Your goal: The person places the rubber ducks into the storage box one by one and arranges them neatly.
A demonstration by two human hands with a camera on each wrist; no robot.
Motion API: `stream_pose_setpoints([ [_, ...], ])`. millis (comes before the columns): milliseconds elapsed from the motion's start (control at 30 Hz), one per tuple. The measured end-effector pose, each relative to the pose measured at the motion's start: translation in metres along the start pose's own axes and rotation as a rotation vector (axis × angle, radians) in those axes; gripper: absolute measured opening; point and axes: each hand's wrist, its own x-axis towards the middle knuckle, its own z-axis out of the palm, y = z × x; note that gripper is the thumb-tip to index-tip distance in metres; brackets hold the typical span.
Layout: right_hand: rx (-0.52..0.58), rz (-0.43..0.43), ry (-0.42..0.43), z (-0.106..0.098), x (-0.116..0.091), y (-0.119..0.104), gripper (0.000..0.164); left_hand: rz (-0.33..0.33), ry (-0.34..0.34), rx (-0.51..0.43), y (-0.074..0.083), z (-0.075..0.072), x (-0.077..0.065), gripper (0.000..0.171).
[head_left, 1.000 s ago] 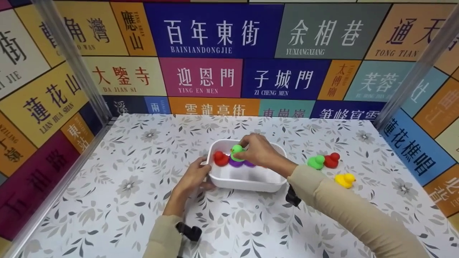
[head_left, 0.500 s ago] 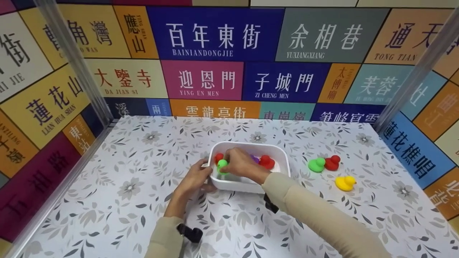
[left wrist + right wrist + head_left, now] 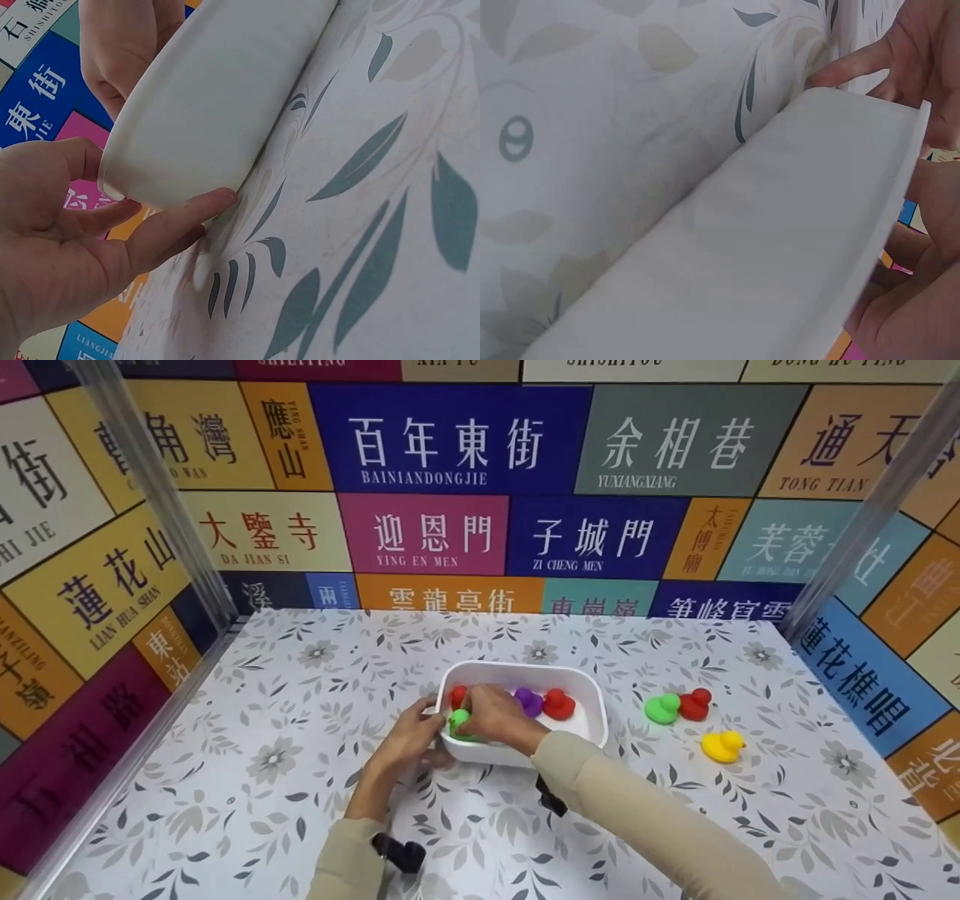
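Note:
A white plastic box (image 3: 525, 669) stands on the patterned tabletop. My left hand (image 3: 409, 735) holds its left end; in the left wrist view, fingertips (image 3: 221, 199) touch the outer wall and one finger reaches the rim. Inside the box, my right hand (image 3: 495, 716) grips a green rubber duck (image 3: 460, 723) low at the left end. A red duck (image 3: 457, 696) shows partly behind that hand. Further right in the box sit a purple duck (image 3: 529, 702) and another red duck (image 3: 558, 703). The box wall hides the held duck in the right wrist view.
On the table right of the box, a green duck (image 3: 663, 709) touches a red duck (image 3: 696, 704). A yellow duck (image 3: 723, 746) lies nearer the person. Panels printed with street names (image 3: 450, 439) enclose the back and sides.
The right hand has carried the green duck left and down, from above the purple ducks to the box's left end. The left hand has kept its place on the box.

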Motion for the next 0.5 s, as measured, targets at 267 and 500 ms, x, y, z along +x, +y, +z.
stream_pose_setpoints([
  [267,-0.024,-0.082,0.105,0.015,0.005,0.006,0.032,0.047,0.034,0.021,-0.001,0.001,0.0,0.05],
  [500,0.033,-0.087,0.088,0.016,0.005,0.009,0.015,0.044,0.026,0.037,-0.001,0.001,-0.001,0.048],
])
